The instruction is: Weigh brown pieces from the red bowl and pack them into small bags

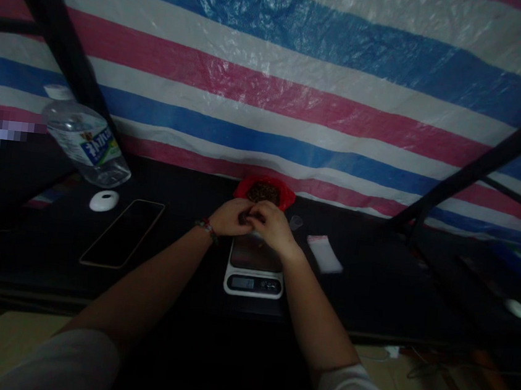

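My left hand (231, 218) and my right hand (272, 224) meet above the far end of a white digital kitchen scale (254, 283), fingers bent inward and closed. Whatever sits between the fingertips is dark and too small to make out. Just beyond the hands is an open red plastic bag (288, 197) holding a dark brown, grainy mass (264, 192). Some pale specks show on the scale's dark plate (253, 259); the digits on its display cannot be read. A small clear plastic piece (295, 222) lies right of my right hand.
White small bags (325, 254) with a red edge lie right of the scale. To the left are a phone (123, 233), a white earbud case (104, 201) and a large clear bottle (87, 139). A striped plastic sheet (271, 97) hangs behind the black table (176, 285), with slanted black bars at both sides.
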`<state>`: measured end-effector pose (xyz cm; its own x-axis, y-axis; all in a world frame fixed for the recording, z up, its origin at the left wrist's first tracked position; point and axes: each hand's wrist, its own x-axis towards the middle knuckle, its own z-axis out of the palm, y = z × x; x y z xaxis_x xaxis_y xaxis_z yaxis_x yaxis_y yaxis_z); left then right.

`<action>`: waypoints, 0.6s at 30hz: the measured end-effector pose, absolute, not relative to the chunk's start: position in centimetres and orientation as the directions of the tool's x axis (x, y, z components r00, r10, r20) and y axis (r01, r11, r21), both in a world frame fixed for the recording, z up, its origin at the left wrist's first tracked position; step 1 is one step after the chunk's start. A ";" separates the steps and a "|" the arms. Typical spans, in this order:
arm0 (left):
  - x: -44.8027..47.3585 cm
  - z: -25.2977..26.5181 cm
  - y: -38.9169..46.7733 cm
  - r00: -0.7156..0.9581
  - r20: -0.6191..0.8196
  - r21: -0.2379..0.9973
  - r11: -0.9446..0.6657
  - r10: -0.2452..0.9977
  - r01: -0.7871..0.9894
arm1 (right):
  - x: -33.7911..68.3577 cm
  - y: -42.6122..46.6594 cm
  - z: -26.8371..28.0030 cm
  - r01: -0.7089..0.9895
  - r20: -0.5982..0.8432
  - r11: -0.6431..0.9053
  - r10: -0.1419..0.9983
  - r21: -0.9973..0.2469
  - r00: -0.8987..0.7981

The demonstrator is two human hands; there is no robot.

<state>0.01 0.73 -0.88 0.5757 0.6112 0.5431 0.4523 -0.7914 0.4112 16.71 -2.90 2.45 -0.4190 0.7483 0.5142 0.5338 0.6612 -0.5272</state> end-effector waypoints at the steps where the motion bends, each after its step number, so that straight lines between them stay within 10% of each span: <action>1: 0.0 -0.9 0.8 0.573 0.544 0.417 -0.790 0.613 0.450 | 16.9 -3.0 2.6 0.524 0.512 0.671 0.741 -0.525 -0.435; 6: -0.3 -1.0 0.9 0.538 0.533 0.479 -0.757 0.653 0.445 | 19.5 -3.4 3.4 0.537 0.441 0.614 0.789 -0.578 -0.427; 12: -0.4 -1.3 1.1 0.514 0.522 0.509 -0.732 0.681 0.453 | 21.2 -3.8 3.0 0.634 -0.015 0.521 0.766 -0.572 -0.643; 18: -0.4 -1.4 1.2 0.515 0.521 0.520 -0.732 0.681 0.441 | 19.7 -4.0 2.4 0.684 -0.051 0.563 0.754 -0.465 -0.655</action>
